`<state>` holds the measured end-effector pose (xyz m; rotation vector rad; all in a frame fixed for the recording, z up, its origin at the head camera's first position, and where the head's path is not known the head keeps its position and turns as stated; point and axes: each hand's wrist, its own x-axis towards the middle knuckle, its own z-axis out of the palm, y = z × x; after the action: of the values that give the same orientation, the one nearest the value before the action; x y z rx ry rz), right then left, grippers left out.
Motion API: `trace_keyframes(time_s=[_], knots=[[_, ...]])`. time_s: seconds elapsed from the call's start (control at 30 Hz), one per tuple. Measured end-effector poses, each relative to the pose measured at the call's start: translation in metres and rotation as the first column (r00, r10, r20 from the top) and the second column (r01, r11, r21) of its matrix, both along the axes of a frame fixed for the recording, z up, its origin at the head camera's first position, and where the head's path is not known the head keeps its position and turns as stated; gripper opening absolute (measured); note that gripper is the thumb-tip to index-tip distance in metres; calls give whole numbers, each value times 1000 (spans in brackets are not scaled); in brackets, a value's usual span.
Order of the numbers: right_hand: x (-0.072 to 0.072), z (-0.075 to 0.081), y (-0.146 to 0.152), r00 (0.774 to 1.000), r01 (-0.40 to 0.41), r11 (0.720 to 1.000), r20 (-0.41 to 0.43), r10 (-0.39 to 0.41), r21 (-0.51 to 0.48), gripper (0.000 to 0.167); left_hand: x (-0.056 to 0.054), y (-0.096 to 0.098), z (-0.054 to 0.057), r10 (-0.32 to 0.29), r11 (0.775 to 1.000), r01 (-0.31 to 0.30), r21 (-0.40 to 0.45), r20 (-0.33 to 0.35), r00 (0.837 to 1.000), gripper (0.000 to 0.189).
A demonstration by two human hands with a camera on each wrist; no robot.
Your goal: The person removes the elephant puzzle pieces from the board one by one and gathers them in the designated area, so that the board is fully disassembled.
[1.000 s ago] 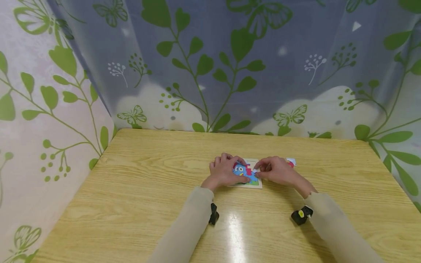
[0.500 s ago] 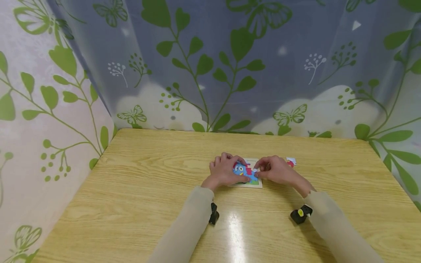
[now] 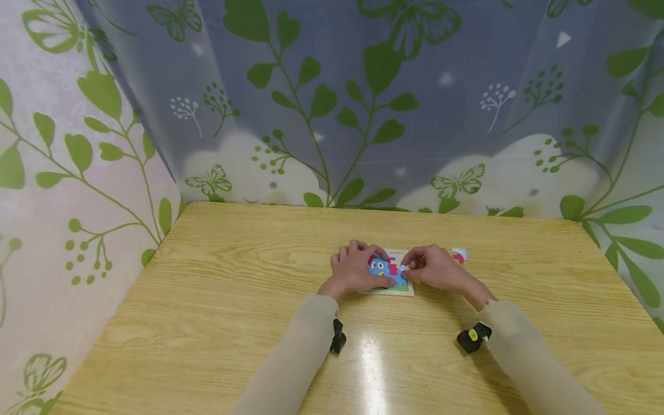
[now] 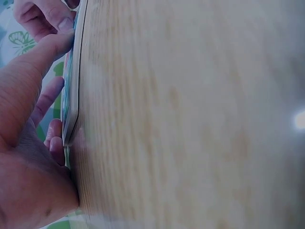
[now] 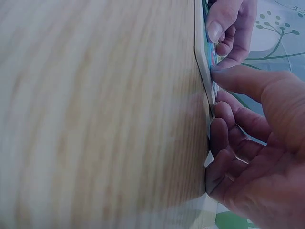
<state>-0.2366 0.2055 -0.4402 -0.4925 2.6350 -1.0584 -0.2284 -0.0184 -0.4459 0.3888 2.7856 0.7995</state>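
Observation:
A small flat jigsaw puzzle board [image 3: 410, 291] with a blue cartoon figure lies on the wooden table in the head view. My left hand [image 3: 358, 268] arches over its left side, thumb and forefinger spread and touching the picture. At the right side my right hand [image 3: 436, 268] pinches a small puzzle piece [image 3: 402, 268] between thumb and forefinger, low against the board; the fingers hide much of it. In the left wrist view my left thumb [image 4: 50, 47] reaches along the board's edge. My right thumb [image 5: 238, 80] presses down on the board in the right wrist view.
A loose puzzle piece [image 3: 459, 255] with red and white print lies on the table just beyond my right hand. Leaf-patterned cloth [image 3: 332, 115] rises behind the table's [image 3: 207, 300] back edge and at both sides. Black wrist cameras [image 3: 337, 338] sit on both sleeves.
My right hand and wrist shift very slightly, its fingers staying at the same spot on the board. The left hand and the puzzle board stay where they were.

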Motion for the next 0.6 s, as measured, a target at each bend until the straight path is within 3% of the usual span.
trace_keyframes(time_s=[0.6], knots=[[1,-2,-2,1000,4,999,-6,-4,-34,17,-2,0,-4,-4,1000,4,-3,-10,1000,44]])
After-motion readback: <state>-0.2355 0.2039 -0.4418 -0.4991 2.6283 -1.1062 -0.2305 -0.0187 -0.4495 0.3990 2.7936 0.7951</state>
